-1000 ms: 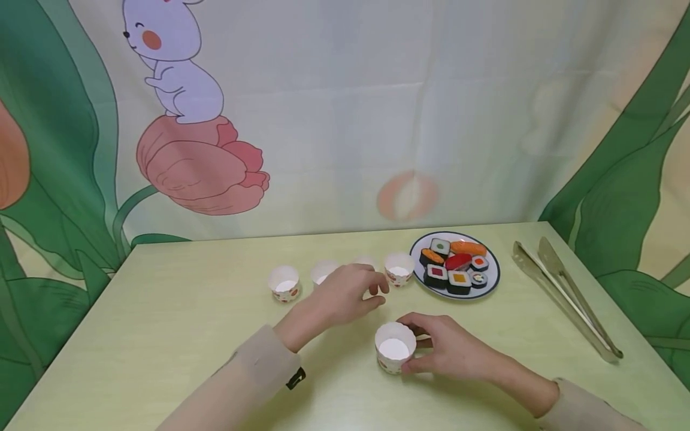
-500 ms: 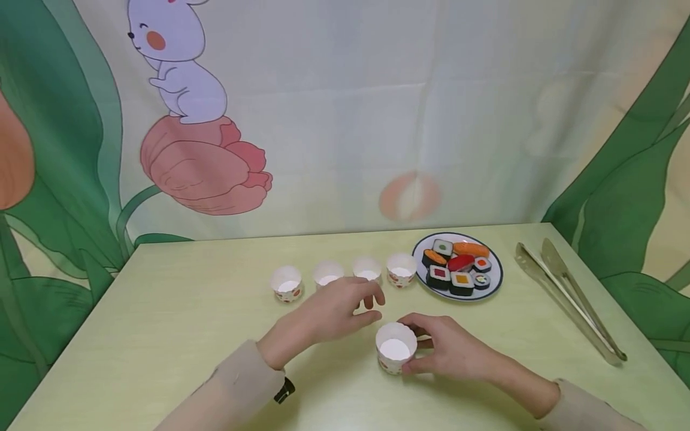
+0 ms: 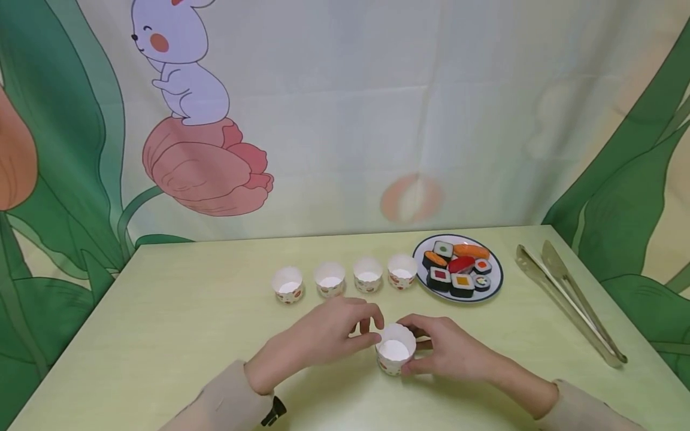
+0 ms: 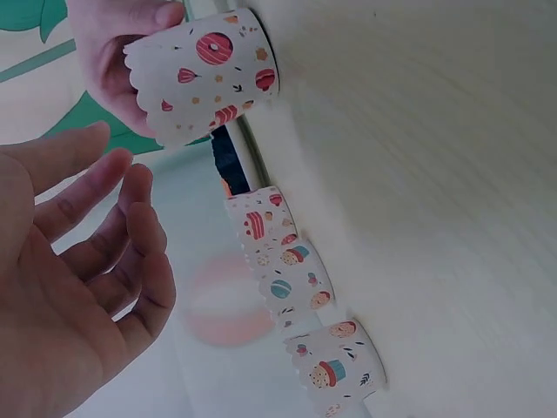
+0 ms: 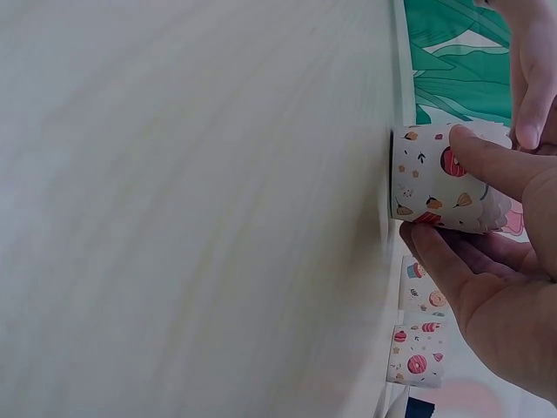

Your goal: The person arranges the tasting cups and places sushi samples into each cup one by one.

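The right hand [image 3: 453,350] grips a white paper cup [image 3: 395,353] by its right side, low over the table's front middle. In the right wrist view, thumb and fingers of the right hand [image 5: 509,287] lie against the printed wall of the cup [image 5: 439,178]. Just left of that cup's rim is the left hand [image 3: 329,329], its fingers loosely bent with nothing between them. The left wrist view shows the left hand [image 4: 78,261] below the held cup [image 4: 209,78], a gap between them. Behind the hands, several like cups [image 3: 330,278] stand in a row.
A round plate [image 3: 498,290] of sushi pieces stands right of the row of cups. Metal tongs [image 3: 571,302] lie at the table's right side. Behind the table [image 3: 188,317] hangs a printed cloth [image 3: 334,108] with a rabbit and plants.
The left hand has moved back from the row of cups toward the held cup, uncovering the cups behind it. The right hand has kept its grip, nearly still.
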Tool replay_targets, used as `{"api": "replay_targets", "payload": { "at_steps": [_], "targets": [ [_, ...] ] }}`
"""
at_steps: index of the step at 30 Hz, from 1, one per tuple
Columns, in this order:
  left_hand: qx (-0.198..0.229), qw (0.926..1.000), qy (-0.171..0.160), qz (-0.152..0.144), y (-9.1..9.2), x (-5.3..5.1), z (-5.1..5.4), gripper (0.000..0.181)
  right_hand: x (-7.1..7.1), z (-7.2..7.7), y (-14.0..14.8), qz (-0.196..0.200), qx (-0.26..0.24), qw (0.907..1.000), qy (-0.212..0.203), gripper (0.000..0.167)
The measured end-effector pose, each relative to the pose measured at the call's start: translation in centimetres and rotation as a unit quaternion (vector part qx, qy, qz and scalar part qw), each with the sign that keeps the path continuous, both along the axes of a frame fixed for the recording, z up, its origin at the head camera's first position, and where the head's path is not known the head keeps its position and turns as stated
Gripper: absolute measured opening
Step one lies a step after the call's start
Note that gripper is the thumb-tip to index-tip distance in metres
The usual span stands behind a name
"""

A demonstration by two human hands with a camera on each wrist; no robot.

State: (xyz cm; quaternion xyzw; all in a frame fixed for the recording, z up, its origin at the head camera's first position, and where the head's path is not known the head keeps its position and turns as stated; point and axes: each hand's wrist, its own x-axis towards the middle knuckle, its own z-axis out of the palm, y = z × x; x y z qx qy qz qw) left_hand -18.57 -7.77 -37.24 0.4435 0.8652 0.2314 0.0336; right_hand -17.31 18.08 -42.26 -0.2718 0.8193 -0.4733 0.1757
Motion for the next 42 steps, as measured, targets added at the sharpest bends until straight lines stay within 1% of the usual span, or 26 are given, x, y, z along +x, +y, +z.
{"api": "replay_targets", "payload": {
  "at_steps": [4,6,10,14,18,21,25,28,33,38,42],
  "targets": [
    [-0.004,0.9996,-0.025,-0.008,0.0,0.7,0.1,0.009,0.1,-0.1,0.0,-0.003,0.0,1.0,-0.001,0.062],
    [-0.006,0.9994,-0.032,-0.015,0.0,1.0,0.2,0.009,0.1,-0.1,0.0,-0.003,-0.001,1.0,-0.002,0.062],
    [-0.018,0.9992,-0.029,-0.022,0.1,1.5,0.2,0.01,0.1,-0.1,0.0,-0.002,-0.004,1.0,-0.002,0.062],
    [-0.033,0.9988,-0.022,-0.028,0.1,1.7,0.1,0.011,0.2,0.0,-0.1,-0.004,-0.002,1.0,0.0,0.062],
    [-0.043,0.9982,-0.022,-0.034,0.1,1.8,0.2,0.01,0.2,-0.1,-0.1,-0.006,0.002,1.0,0.004,0.062],
    [-0.048,0.9981,-0.022,-0.033,0.2,1.8,0.2,0.011,0.2,-0.1,-0.1,-0.005,-0.002,1.0,0.004,0.061],
    [-0.052,0.9981,-0.011,-0.031,0.4,1.7,0.1,0.013,0.2,-0.2,0.0,-0.003,-0.005,1.0,0.003,0.061],
    [-0.053,0.9981,-0.003,-0.03,0.4,1.7,-0.1,0.011,0.2,-0.2,0.0,-0.004,-0.002,1.0,0.005,0.062],
    [-0.049,0.9984,0.004,-0.029,0.3,1.6,-0.4,0.007,0.2,-0.2,-0.1,-0.005,0.001,1.0,0.005,0.062],
    [-0.038,0.9987,0.011,-0.033,0.3,1.5,-0.7,0.005,0.3,-0.1,-0.1,-0.001,-0.002,1.0,0.009,0.062],
    [-0.029,0.9987,0.022,-0.036,0.4,1.4,-0.7,0.004,0.2,-0.1,-0.1,-0.001,0.006,0.9999,0.011,0.061]
  ]
}}
